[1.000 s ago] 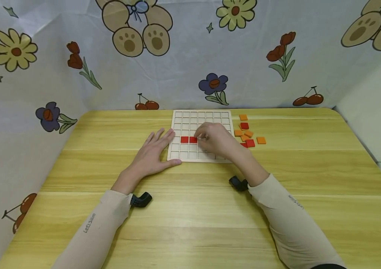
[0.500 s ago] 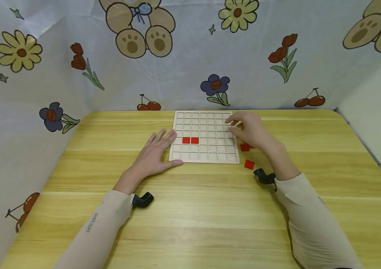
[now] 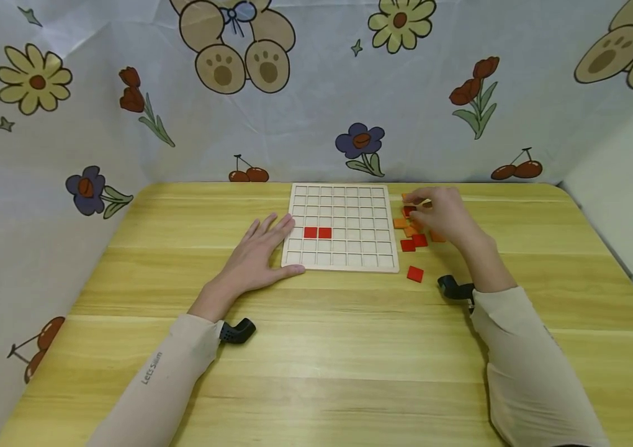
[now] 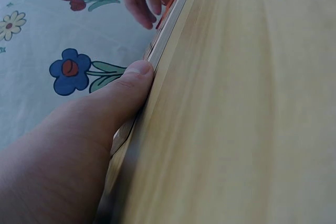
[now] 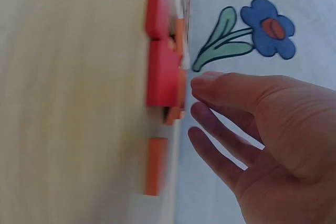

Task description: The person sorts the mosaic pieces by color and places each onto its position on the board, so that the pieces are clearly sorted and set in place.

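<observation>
The right hand (image 3: pixel 442 213) moved from two red tiles (image 3: pixel 324 233) on the grid board (image 3: pixel 353 225) to loose tiles (image 3: pixel 419 240) near the table's (image 3: pixel 316 316) far edge, fingers parted; left hand (image 3: pixel 251 257) spread.

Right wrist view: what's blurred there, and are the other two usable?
Right wrist: red tiles and tabletop smeared, right hand and printed blue flower clearer; left wrist: tabletop soft, left hand clearer; head: lines on the grid board readable, light fairly even. Usable, I'd say.
</observation>
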{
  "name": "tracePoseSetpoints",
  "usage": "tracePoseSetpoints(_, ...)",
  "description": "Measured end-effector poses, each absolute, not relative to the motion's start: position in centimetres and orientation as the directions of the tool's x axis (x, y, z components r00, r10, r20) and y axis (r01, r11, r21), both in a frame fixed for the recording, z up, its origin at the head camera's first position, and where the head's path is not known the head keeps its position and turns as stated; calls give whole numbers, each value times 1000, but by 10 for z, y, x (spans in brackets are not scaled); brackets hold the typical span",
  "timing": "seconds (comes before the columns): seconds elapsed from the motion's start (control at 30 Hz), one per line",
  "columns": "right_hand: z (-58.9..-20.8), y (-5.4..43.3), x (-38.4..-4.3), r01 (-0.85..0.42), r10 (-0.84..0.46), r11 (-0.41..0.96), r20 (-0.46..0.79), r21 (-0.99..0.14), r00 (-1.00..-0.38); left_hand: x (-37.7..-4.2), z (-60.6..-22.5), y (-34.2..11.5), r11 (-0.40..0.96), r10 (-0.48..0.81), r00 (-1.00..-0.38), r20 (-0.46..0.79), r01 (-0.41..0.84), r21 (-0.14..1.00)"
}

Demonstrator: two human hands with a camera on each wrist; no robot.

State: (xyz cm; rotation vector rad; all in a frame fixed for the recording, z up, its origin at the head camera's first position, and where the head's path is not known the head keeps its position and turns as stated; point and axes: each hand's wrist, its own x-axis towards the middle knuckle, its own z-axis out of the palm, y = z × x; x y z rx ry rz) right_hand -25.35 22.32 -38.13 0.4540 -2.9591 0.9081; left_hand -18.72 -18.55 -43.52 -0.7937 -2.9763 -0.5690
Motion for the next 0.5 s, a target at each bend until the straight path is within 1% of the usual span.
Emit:
tracePoseSetpoints(0.13,-385,226,-254,-252,-260,813,61,-525,-964,-187,-434,-184,806,483,-870,100,486,339)
tracePoseSetpoints(0.5,-391,228,-256,-235,-251,786,52,-571,-967,-187,-434,-185,808,480,-873,92,480,341)
